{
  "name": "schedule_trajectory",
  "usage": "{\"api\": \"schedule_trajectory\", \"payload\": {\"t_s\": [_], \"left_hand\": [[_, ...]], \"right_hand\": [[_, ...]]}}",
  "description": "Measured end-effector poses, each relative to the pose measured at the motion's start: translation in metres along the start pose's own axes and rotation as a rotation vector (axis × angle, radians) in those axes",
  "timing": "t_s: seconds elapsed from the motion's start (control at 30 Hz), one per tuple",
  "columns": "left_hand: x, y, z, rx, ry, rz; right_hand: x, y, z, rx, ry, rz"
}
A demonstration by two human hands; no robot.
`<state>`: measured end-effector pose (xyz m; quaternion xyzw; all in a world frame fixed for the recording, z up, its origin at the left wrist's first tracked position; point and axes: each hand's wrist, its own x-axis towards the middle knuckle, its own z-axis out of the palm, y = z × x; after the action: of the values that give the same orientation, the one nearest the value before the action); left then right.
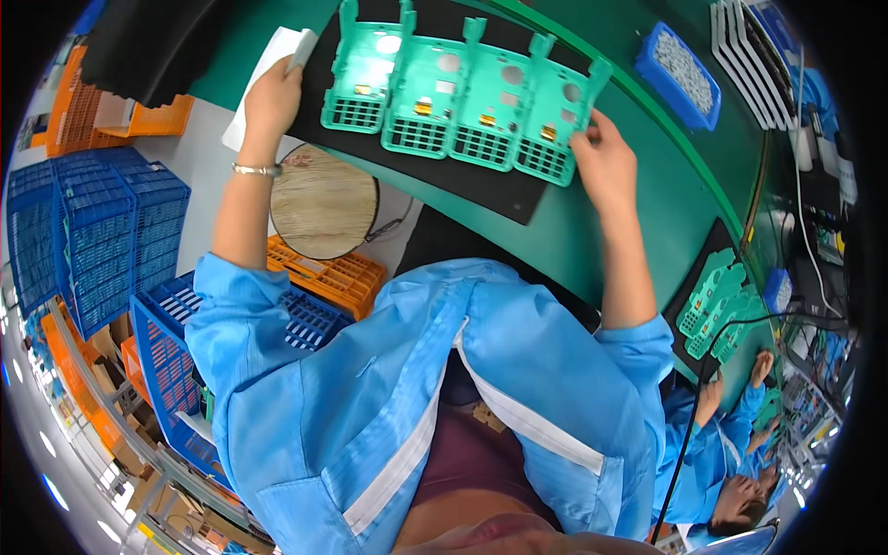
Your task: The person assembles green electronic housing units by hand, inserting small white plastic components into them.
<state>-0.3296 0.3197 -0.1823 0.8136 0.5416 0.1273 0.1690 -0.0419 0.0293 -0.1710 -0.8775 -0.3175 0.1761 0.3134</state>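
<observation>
Several green plastic housings (pixel 421 102) stand side by side in a row on a black mat (pixel 504 199), each with a grid of square holes at its near end and a round opening farther up. My left hand (pixel 271 102) is closed around a flat white piece (pixel 242 122), sheet-like, beside the mat's left edge; its exact kind I cannot make out. At the right end of the row, my right hand (pixel 606 165) has its bent fingers pinched at the edge of the last green plastic housing (pixel 552 129).
A blue bin (pixel 678 76) of small white parts lies at the back right, near white racks (pixel 747 65). Blue crates (pixel 120 222) and an orange crate (pixel 338 277) stand left, by a round stool (pixel 324 202). Rightward, a co-worker (pixel 712 462) sits near more green housings (pixel 717 305).
</observation>
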Motion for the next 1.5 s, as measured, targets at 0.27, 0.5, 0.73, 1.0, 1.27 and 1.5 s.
{"api": "schedule_trajectory", "payload": {"t_s": [0.27, 0.5, 0.73, 1.0, 1.27, 1.5], "left_hand": [[-0.003, 0.008, -0.025, -0.263, -0.245, 0.109], [-0.058, 0.077, -0.018, -0.3, 0.122, 0.872], [-0.112, 0.097, 0.043, -0.264, -0.123, 0.984], [-0.121, 0.101, 0.057, -0.29, -0.145, 0.938], [-0.121, 0.101, 0.06, -0.193, -0.113, 0.948], [-0.122, 0.1, 0.059, -0.206, -0.138, 0.923]], "right_hand": [[-0.037, -0.034, -0.007, -0.127, 0.14, 0.242], [-0.044, -0.015, -0.01, -0.057, 0.321, -0.101], [-0.055, -0.058, 0.017, 0.131, 0.079, -0.433], [-0.041, -0.057, 0.042, -0.253, 0.007, -0.573], [-0.019, -0.059, 0.036, -0.446, -0.126, -0.767], [-0.022, -0.048, 0.018, -0.181, -0.223, -0.614]]}}
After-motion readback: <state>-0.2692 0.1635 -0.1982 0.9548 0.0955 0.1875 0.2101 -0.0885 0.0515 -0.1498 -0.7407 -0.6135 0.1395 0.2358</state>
